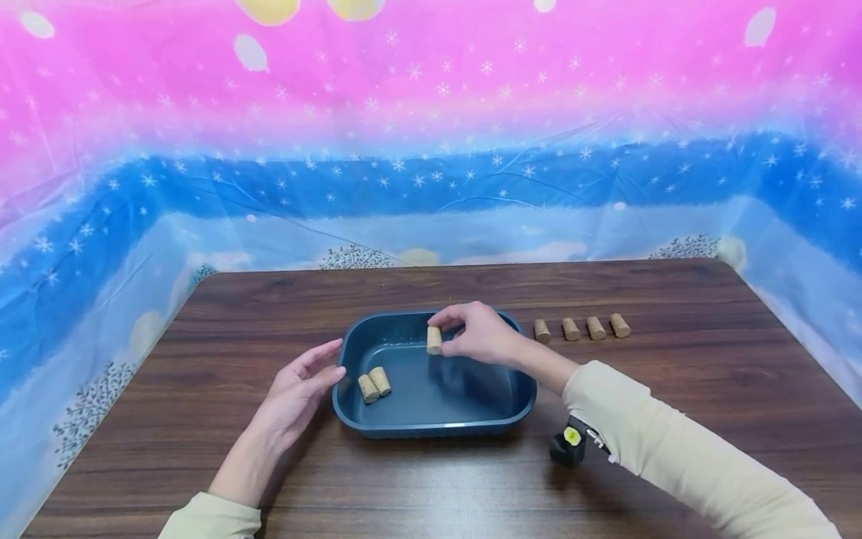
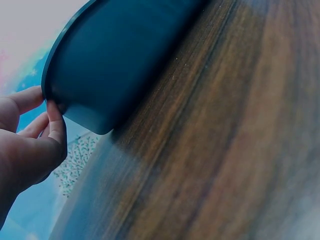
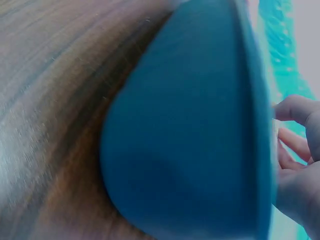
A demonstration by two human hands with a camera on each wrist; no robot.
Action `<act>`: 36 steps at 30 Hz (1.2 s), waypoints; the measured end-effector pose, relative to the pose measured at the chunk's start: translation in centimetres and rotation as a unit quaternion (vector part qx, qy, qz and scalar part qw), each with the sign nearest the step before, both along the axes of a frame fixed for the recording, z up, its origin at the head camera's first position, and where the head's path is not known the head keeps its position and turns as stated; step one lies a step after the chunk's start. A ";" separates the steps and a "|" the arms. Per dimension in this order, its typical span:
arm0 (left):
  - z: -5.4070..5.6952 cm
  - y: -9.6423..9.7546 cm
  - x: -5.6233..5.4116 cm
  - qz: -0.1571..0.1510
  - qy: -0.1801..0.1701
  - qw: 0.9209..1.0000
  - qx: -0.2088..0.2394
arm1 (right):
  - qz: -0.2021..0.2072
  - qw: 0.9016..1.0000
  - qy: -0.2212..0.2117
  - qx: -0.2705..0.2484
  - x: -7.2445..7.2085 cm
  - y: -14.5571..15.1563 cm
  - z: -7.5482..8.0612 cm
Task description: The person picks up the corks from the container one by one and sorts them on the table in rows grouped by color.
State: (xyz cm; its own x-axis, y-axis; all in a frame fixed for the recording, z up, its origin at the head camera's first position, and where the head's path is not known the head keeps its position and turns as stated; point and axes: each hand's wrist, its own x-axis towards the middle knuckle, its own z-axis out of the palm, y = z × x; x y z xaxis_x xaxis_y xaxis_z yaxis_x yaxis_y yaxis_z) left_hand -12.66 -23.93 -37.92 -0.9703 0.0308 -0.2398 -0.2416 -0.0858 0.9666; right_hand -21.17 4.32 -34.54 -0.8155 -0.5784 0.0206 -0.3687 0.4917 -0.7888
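The right hand has a cork pinched over the blue tray while the left hand grips its edge, and the cork's probably super light, kinda springy and grippy, so pinching its sides should be plenty.

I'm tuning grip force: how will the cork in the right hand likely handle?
The cork in the right hand looks matte, so probably not slippery. Its cylindrical shape may let it roll if pushed on its side.

Two corks lie left in the tray, four corks right of it on the table
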 end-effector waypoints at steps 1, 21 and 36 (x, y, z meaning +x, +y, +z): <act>0.0 0.0 0.0 0.000 0.000 1.000 0.000 | 0.000 1.000 0.001 -0.008 -0.1 0.3 0.2; 0.0 0.1 -0.1 0.000 0.001 1.000 0.006 | -0.040 0.998 -0.039 -0.040 -1.4 7.4 2.0; 0.0 0.0 -0.1 0.000 -0.008 1.000 0.005 | -0.066 0.997 -0.037 -0.032 -1.4 11.7 0.8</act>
State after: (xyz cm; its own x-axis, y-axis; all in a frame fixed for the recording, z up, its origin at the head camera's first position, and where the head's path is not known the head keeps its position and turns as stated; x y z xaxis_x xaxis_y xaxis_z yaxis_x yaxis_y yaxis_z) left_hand -12.74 -23.91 -37.90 -0.9666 0.0335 -0.2542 -0.2563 -0.0955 0.9619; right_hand -22.53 16.04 -33.75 -0.8853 -0.4650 -0.0087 -0.2440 0.4802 -0.8425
